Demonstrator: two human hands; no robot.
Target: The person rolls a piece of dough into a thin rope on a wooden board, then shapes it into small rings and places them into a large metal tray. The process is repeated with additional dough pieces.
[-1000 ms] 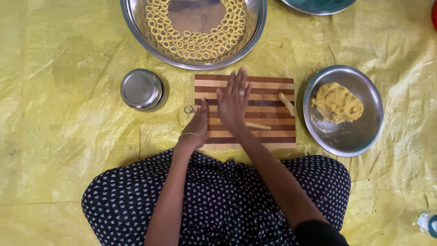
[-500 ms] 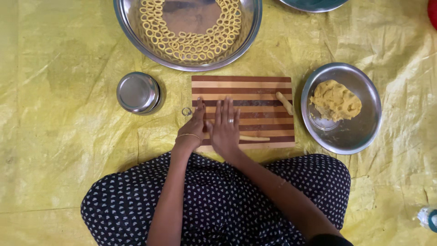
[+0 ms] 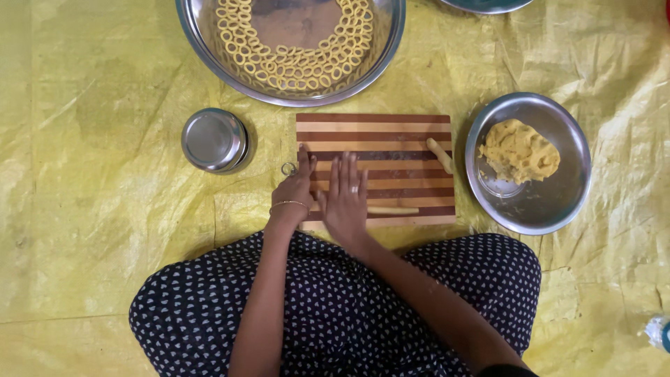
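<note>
- We are rolling a thin dough rope (image 3: 392,209) on the striped cutting board (image 3: 377,129), our right hand (image 3: 345,202) lying flat and open over it.
- Our left hand (image 3: 293,192) is resting open at the board's left edge, fingers loosely extended.
- Next we are judging that even palm pressure is needed.
- No labels are showing; a bottle corner (image 3: 658,332) is peeking in at the lower right.

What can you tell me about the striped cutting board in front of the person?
The cutting board is rectangular, apparently wood, with dark brown and pale stripes running lengthwise. It lies flat on the yellow sheet, between a small steel container and a steel bowl. Both hands rest on its near left part: left hand, right hand. Two dough rolls lie on it.
</note>
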